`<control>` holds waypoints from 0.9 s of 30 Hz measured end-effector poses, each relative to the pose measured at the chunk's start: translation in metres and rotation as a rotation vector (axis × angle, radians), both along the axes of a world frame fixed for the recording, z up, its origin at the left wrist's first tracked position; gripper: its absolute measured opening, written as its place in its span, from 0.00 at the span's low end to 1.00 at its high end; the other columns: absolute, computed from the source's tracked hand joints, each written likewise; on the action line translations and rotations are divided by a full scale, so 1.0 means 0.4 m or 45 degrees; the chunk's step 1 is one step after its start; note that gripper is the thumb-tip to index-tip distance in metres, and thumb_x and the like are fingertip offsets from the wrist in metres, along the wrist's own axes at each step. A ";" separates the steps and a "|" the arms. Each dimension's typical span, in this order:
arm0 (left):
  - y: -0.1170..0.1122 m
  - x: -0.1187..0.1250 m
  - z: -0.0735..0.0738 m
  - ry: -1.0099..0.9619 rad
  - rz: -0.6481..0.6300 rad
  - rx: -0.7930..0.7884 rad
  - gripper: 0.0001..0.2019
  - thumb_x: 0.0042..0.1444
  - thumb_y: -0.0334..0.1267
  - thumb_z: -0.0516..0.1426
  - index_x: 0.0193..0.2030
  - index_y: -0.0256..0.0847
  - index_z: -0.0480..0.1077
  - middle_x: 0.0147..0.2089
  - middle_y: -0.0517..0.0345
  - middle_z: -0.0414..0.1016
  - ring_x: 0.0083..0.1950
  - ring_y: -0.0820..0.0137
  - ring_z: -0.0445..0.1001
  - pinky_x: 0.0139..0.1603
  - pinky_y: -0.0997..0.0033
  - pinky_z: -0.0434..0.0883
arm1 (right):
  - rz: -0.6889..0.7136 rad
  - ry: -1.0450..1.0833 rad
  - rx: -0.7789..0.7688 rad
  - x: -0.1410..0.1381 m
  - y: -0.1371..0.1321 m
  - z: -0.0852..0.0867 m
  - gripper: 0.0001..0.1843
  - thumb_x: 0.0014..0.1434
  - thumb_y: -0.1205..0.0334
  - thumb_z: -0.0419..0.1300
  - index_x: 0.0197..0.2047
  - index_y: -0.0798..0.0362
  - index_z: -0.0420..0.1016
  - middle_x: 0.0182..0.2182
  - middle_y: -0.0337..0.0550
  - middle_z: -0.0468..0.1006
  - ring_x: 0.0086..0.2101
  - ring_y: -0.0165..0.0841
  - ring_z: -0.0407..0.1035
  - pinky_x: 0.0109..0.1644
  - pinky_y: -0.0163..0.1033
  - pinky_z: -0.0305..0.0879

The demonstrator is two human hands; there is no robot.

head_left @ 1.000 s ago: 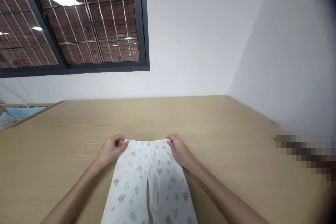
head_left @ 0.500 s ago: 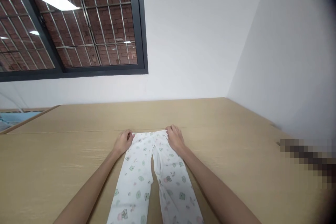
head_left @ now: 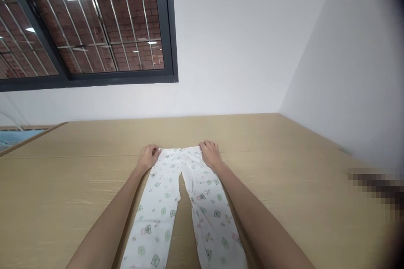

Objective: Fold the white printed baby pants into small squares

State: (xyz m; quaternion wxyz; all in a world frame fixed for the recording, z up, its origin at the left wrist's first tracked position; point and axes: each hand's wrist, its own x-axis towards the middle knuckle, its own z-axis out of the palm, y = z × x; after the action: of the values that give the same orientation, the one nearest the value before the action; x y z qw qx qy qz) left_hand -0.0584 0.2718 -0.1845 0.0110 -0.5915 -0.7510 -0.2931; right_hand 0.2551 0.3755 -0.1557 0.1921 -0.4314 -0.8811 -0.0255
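Observation:
A small pair of white trousers (head_left: pixel 176 201) with a green and pink print lies flat on the wooden table (head_left: pixel 284 185), waistband away from me and both legs spread toward me. My left hand (head_left: pixel 149 156) pinches the left corner of the waistband. My right hand (head_left: pixel 209 154) grips the right corner, its fingers curled over the cloth. The lower ends of the legs run out of the bottom of the view.
White walls meet in a corner at the table's far right. A dark-framed window (head_left: pixel 85 25) with a brick wall behind it is at the upper left. A blurred dark patch (head_left: pixel 375 187) sits at the table's right edge.
Both hands have pushed the waistband farther away across the table. The trouser legs, close together a second ago, now lie spread apart and flat.

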 end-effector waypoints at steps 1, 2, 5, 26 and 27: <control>0.003 -0.001 0.001 -0.009 -0.002 -0.017 0.13 0.66 0.46 0.59 0.47 0.38 0.72 0.49 0.53 0.75 0.51 0.63 0.75 0.55 0.53 0.72 | -0.003 0.012 -0.006 0.001 0.003 -0.003 0.19 0.67 0.75 0.48 0.51 0.52 0.76 0.50 0.53 0.73 0.50 0.42 0.60 0.51 0.45 0.50; 0.005 0.000 0.004 -0.021 -0.003 -0.036 0.13 0.66 0.46 0.59 0.47 0.38 0.73 0.48 0.53 0.75 0.50 0.64 0.75 0.54 0.53 0.73 | -0.006 0.025 -0.013 0.001 0.005 -0.005 0.19 0.67 0.74 0.48 0.51 0.51 0.77 0.49 0.52 0.73 0.51 0.42 0.60 0.51 0.45 0.49; 0.010 0.006 0.021 -0.065 -0.001 -0.097 0.13 0.65 0.46 0.59 0.47 0.37 0.72 0.47 0.54 0.76 0.47 0.65 0.76 0.51 0.56 0.75 | -0.022 0.069 -0.039 0.005 0.004 -0.008 0.19 0.69 0.71 0.48 0.50 0.47 0.79 0.49 0.51 0.73 0.51 0.42 0.60 0.50 0.45 0.49; -0.404 0.711 0.149 -0.207 -0.644 -0.522 0.18 0.51 0.61 0.62 0.34 0.50 0.71 0.36 0.46 0.77 0.44 0.51 0.75 0.41 0.48 0.72 | -0.061 0.528 -0.452 0.027 0.036 0.012 0.14 0.65 0.63 0.54 0.46 0.48 0.81 0.48 0.44 0.82 0.51 0.39 0.71 0.58 0.44 0.54; -0.408 0.730 0.134 -0.186 -0.630 -0.558 0.20 0.49 0.63 0.63 0.34 0.50 0.73 0.36 0.42 0.77 0.44 0.48 0.76 0.40 0.45 0.72 | -0.052 0.544 -0.475 0.029 0.036 0.015 0.15 0.65 0.63 0.53 0.47 0.49 0.81 0.47 0.44 0.83 0.50 0.38 0.72 0.58 0.43 0.55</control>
State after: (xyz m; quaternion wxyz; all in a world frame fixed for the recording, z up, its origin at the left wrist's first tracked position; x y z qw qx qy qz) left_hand 0.2336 0.1084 -0.1309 -0.2416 -0.7216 -0.6287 -0.1602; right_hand 0.2669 0.3899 -0.1499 0.2905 -0.4725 -0.8012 0.2247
